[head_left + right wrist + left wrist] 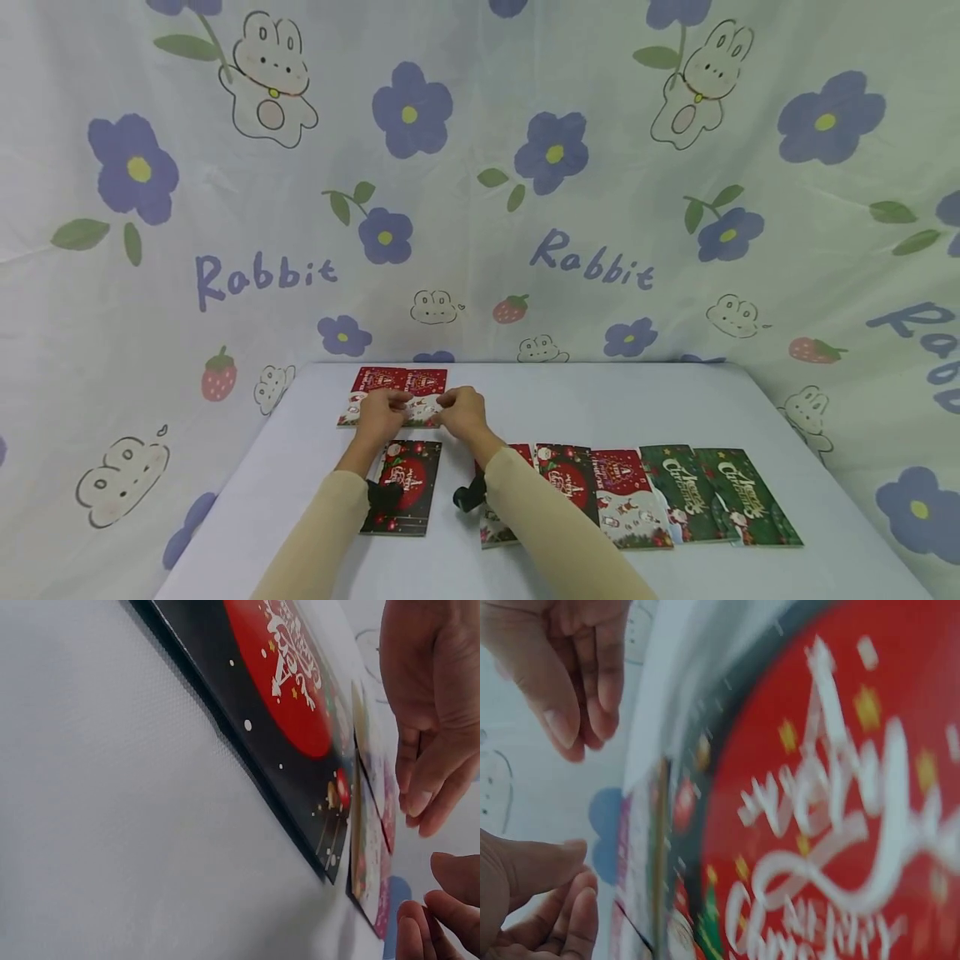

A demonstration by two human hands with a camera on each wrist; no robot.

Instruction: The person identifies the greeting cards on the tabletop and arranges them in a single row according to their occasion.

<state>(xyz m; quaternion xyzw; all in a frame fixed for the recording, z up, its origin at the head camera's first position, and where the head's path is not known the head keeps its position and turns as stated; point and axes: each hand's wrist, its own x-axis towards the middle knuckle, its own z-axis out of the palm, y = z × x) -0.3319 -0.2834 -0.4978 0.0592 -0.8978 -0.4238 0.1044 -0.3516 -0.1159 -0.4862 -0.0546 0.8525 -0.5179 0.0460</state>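
Note:
Two red-and-white Christmas booklets lie side by side at the back left of the table, a left one (378, 379) and a right one (427, 382). My left hand (381, 414) is over the place where they meet, fingers loosely bent. At the right booklet's right edge is my right hand (463, 412), its fingers also bent. Both wrist views show thumbs close to fingertips with nothing between them. A black booklet (832, 787) with a red circle and "Merry Christmas" lettering lies nearer me, partly covered by my left wrist.
To the right is a row of booklets: a red-and-white one (495, 533) partly under my right forearm, a black one (566, 467), another red-and-white one (626, 492) and two green ones (742, 492). A rabbit-and-flower curtain (465, 192) hangs behind the white table (600, 408).

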